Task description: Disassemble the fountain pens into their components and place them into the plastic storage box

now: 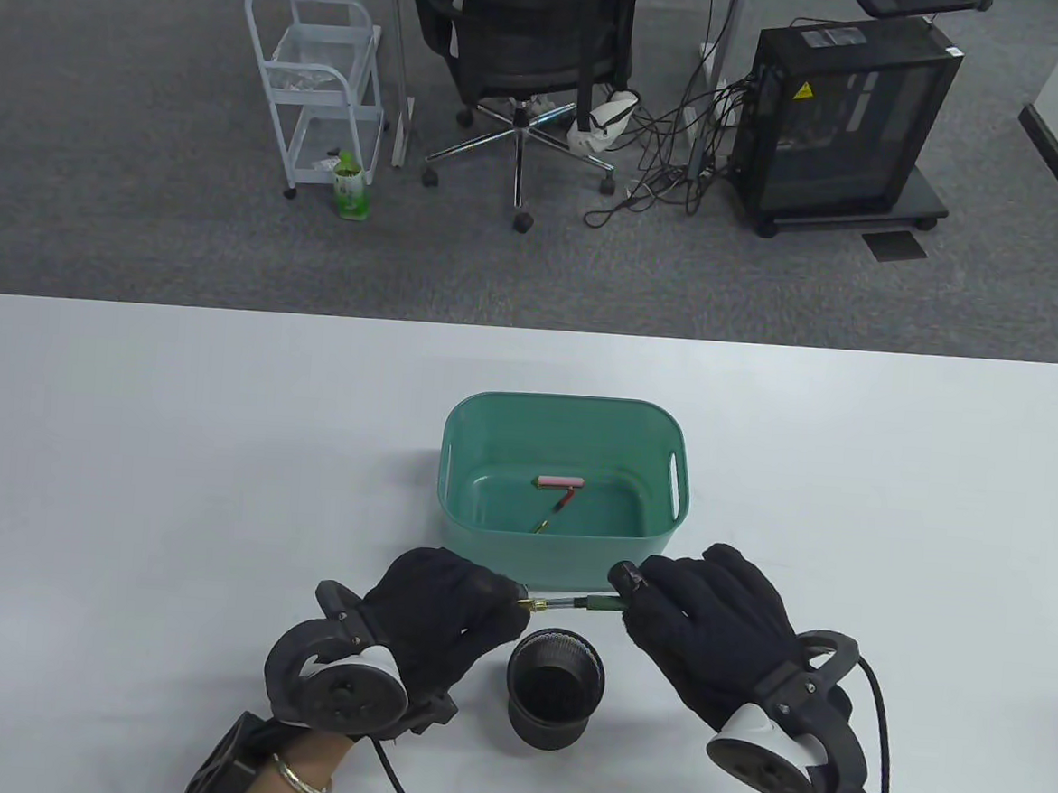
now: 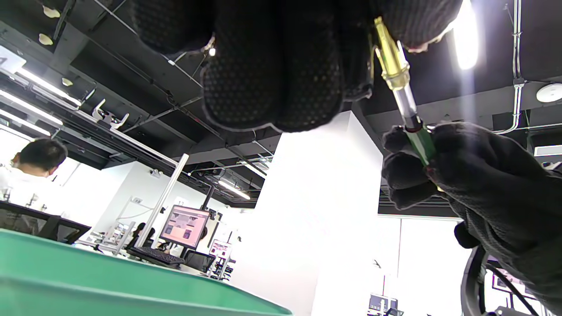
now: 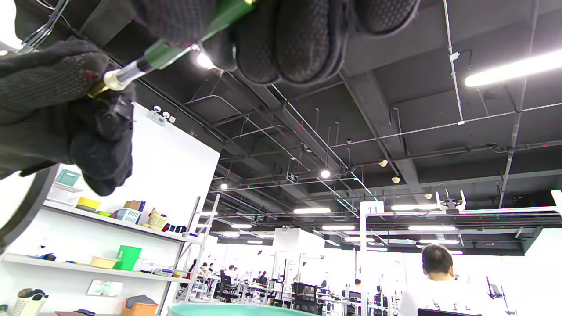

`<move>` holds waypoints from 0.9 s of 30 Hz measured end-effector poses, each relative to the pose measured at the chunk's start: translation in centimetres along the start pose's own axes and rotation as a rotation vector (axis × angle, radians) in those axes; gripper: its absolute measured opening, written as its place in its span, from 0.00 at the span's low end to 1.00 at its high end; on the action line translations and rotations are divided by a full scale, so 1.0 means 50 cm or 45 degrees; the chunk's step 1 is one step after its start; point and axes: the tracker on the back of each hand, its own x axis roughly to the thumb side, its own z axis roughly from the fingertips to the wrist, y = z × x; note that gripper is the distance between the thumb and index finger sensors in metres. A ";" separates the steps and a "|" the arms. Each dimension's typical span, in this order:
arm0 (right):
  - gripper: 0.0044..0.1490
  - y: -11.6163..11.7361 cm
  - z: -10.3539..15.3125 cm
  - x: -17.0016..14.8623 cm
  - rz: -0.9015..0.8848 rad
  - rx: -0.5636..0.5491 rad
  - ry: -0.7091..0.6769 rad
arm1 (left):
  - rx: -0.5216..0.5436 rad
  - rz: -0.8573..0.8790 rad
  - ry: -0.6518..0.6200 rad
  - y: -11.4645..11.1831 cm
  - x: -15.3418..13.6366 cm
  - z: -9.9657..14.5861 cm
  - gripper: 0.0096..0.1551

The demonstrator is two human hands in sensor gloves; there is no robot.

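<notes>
Green-barrelled fountain pen section with a clear converter and gold front end (image 1: 573, 604) is hanging level between my two gloved hands, just above the white counter (image 1: 125, 477) and directly in front of the near wall of the teal plastic storage box (image 1: 559, 557). My left hand (image 1: 441, 612) is pinching the gold end between thumb and curled fingers (image 2: 272, 74); my right hand (image 1: 712, 622) is gripping the green end, its fingers (image 3: 303, 39) wrapped tightly round it. In the wrist views the clear tube is showing between the two grips.

Inside the box, a pink pen cap (image 1: 560, 482) is lying flat on the bottom, with a slim red-and-gold pen part (image 1: 555, 510) lying diagonally just beside it; I cannot tell whether they are touching.

A black mesh pen cup (image 1: 555, 688) is standing upright on the counter between my hands, just below the held pen.
</notes>
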 end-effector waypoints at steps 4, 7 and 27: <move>0.26 -0.004 0.001 -0.008 0.004 -0.011 0.019 | 0.014 0.016 0.015 0.006 -0.004 0.000 0.28; 0.26 -0.009 0.002 -0.014 0.010 -0.022 0.034 | 0.022 0.015 0.020 0.009 -0.006 0.000 0.28; 0.26 -0.037 0.007 -0.038 0.029 -0.098 0.106 | 0.031 0.038 0.080 0.018 -0.024 0.000 0.27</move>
